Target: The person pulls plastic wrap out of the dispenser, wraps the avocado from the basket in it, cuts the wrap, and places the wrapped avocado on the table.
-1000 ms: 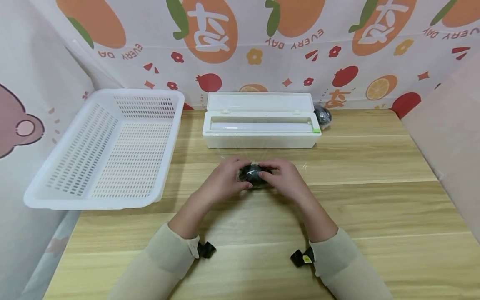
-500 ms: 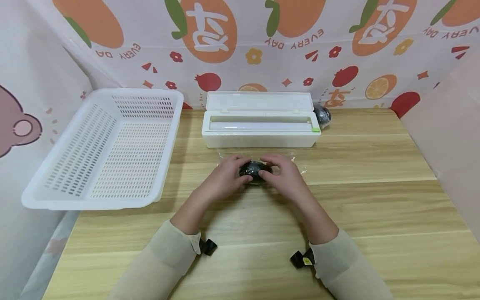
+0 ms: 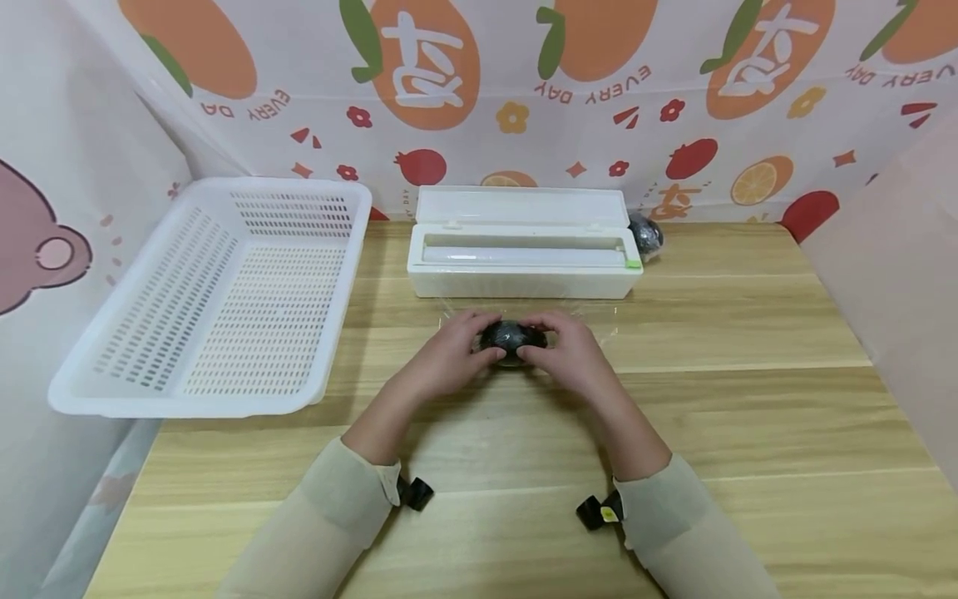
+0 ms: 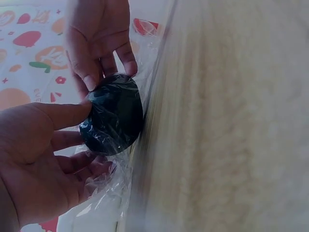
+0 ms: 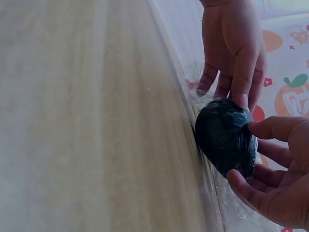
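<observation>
Clear plastic film [image 3: 599, 320] lying crinkled on the wooden bench [image 3: 748, 399], just in front of a white film dispenser box [image 3: 524, 254] standing open near the far edge. Dark, rounded lump [image 3: 512, 337] held at the bench's middle between left hand [image 3: 449, 358] and right hand [image 3: 572, 358], thumbs and fingers [image 4: 91, 79] of both curled round it and pinching it through the film. Wrapping judged well along: film already drawn glossy and wrinkled over the top and sides of the lump, as the wrist views show. Loose film [image 4: 104, 193] bunched under the left palm and trailing toward the bench, not yet tucked or smoothed down. Lump near-black with a wet-looking sheen, egg-shaped, its surface uneven beneath the film. Second dark lump [image 3: 645, 235] resting by the dispenser's right end, toward the far edge. White slotted basket [image 3: 150, 333] overhanging the bench's left edge, nothing visible inside.
</observation>
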The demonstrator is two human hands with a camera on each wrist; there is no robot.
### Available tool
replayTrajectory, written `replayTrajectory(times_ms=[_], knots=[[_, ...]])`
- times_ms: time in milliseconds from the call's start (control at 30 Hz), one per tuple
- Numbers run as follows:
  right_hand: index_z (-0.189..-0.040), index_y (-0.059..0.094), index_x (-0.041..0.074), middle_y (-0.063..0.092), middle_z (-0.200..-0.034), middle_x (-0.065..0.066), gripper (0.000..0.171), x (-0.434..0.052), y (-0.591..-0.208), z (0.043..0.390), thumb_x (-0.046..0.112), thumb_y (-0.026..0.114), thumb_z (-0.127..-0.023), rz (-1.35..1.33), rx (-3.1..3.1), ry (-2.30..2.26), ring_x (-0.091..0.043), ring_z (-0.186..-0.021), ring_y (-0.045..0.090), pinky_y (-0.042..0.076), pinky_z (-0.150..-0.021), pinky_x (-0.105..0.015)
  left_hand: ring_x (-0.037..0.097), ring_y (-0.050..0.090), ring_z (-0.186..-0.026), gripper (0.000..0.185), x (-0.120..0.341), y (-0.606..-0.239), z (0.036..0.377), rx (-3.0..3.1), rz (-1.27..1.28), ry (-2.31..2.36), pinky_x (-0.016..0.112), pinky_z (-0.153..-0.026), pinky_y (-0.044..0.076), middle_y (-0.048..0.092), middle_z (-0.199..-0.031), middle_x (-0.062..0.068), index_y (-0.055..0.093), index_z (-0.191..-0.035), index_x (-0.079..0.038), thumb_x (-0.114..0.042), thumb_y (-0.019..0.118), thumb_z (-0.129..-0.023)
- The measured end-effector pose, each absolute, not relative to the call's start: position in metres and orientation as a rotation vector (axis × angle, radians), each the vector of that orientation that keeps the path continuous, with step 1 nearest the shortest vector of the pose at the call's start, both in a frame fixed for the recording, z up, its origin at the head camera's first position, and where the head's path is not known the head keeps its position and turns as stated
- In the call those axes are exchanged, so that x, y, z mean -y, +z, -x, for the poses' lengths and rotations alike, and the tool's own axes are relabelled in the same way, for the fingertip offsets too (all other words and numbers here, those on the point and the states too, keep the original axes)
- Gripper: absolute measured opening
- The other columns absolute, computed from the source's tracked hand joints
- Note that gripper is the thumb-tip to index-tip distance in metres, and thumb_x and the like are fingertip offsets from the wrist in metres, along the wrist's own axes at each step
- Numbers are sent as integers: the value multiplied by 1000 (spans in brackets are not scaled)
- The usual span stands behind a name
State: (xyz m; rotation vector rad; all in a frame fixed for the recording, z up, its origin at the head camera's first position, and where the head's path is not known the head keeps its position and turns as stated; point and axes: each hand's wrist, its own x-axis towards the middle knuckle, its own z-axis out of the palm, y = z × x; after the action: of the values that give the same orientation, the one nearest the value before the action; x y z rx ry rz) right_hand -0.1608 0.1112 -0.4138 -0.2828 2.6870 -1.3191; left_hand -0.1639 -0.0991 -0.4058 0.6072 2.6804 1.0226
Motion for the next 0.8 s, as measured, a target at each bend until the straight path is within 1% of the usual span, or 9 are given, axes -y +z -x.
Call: replayTrajectory(times_ms=[167,333,533,700,800], knots=[[-122,69,16,63,-129,-5,39,-113,-412,163,23,75,-84,311,-2679,-1314,-29,-127,52,36,-110,-52,32,45,-136,61,98,-403,162,-2712,-598,1025,48,-113,36,51,-144,15,47,-145,-5,-25,70,-92],[-122,70,16,64,-126,-5,38,-115,-411,167,24,75,-85,314,-2661,-1319,-27,-124,54,41,-106,-50,32,49,-131,58,94,-398,159,-2795,-589,1004,47,-110,39,56,-137,14,53,-139,-6,-23,75,-88],[-123,70,17,64,-126,-6,38,-117,-410,171,25,74,-86,311,-2640,-1320,-27,-122,55,44,-102,-49,30,51,-127,56,87,-398,162,-2811,-608,1000,45,-110,40,58,-133,11,60,-133,-8,-14,81,-81],[-126,67,14,63,-128,-10,40,-117,-409,171,24,72,-88,300,-2634,-1344,-29,-122,57,46,-102,-47,32,52,-126,54,85,-398,167,-2803,-588,953,46,-109,40,58,-132,14,60,-133,-7,-12,79,-82],[-130,63,10,60,-132,-14,41,-116,-407,171,20,68,-91,252,-2574,-1465,-31,-115,62,54,-93,-46,33,53,-125,53,87,-397,170,-2798,-570,935,47,-108,41,59,-131,15,59,-134,-8,-13,77,-85]])
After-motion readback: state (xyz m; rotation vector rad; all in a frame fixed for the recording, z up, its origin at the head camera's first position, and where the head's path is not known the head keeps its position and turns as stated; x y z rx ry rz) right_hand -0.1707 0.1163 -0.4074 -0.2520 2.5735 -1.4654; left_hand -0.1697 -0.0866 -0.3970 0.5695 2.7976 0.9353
